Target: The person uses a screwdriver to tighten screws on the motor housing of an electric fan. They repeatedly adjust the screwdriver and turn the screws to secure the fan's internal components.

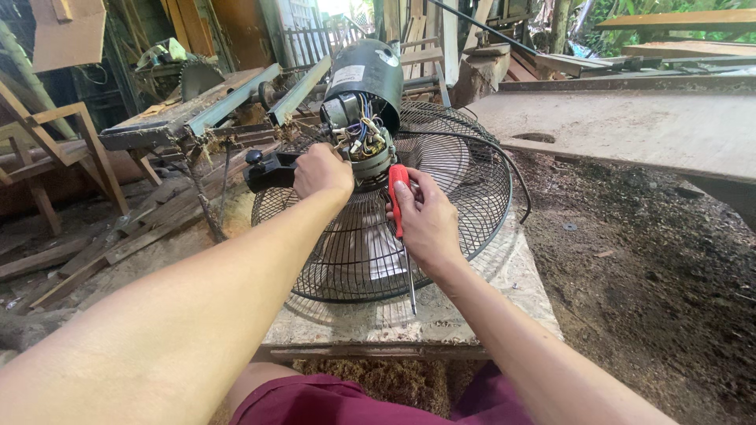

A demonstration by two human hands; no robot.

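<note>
Sawdust-strewn workshop: a round black wire-grille fan lies on a worn board, white label at twelve o'clock. Left hand grips its motor neck at ten o'clock; right hand is closed around a red-handled screwdriver.

Workshop clutter lying all around me

I'm seeing a wooden chair frame standing at far left, a circular saw blade rising from the sawdust-strewn bench beyond, and a grey slab stretching across the right.
</note>
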